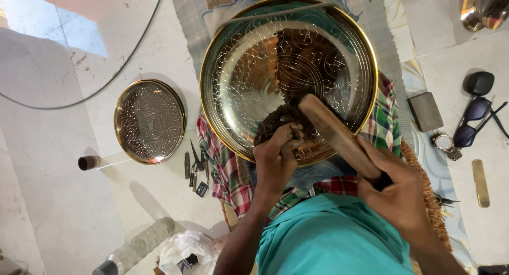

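Note:
A large round brass plate [249, 52] with engraved line patterns rests tilted on my lap over a checked cloth [225, 163]. My left hand [275, 155] presses on the plate's lower rim, fingers pinched around a small chisel that is mostly hidden. My right hand [397, 193] grips the handle of a wooden mallet [331, 132], whose head sits just above the left hand's fingers.
A smaller engraved round plate [150, 120] lies on the floor at left, with several small metal tools [195, 166] beside it. A cable [122, 63] curves across the floor. Sunglasses [474, 121], a wristwatch [444, 144], a grey block [425, 111] and a brass strip [480, 182] lie at right.

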Motion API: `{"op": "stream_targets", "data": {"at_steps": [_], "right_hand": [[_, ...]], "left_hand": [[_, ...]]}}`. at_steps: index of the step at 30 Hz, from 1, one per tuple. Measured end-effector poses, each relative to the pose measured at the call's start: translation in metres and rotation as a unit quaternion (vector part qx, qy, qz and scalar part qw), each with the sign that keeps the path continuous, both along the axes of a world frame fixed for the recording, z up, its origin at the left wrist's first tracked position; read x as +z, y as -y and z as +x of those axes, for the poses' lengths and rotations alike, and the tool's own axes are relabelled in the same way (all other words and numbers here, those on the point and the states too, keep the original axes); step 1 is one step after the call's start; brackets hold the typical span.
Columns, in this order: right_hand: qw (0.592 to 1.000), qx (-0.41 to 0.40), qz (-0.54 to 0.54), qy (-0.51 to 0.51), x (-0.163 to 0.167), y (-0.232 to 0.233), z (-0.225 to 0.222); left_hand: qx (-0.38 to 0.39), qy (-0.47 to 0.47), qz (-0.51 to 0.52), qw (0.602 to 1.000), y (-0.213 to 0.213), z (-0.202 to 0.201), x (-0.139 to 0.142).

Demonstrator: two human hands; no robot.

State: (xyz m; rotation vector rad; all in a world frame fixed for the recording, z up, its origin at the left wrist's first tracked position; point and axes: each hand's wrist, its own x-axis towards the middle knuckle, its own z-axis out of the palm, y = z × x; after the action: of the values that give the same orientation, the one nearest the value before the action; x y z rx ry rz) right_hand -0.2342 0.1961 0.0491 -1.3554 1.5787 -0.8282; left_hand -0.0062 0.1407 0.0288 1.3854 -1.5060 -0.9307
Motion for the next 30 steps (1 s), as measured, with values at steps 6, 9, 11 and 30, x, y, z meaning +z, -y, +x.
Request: {"op": "stream_targets", "data": {"at_steps": [6, 9, 11, 30], "right_hand": [[0.992, 0.089, -0.068, -0.055, 0.039, 0.051, -0.002], [0.973, 0.149, -0.051, -0.17, 0.058, 0.079, -0.01], [0.925, 0.22, -0.002, -0.308, 0.066, 0.092, -0.015], [0.981, 0.131, -0.016, -0.139, 0.013, 0.039, -0.041]], "left_hand": [[0.019, 0.001, -0.024, 1.0, -0.002, -0.001, -0.001], [0.025, -0.007, -0.012, 1.0, -0.001, -0.004, -0.003], [0.039, -0.008, 0.025, 0.999, 0.0, -0.005, -0.003], [-0.217, 0.078, -0.028, 0.973, 0.032, 0.017, -0.005]]}}
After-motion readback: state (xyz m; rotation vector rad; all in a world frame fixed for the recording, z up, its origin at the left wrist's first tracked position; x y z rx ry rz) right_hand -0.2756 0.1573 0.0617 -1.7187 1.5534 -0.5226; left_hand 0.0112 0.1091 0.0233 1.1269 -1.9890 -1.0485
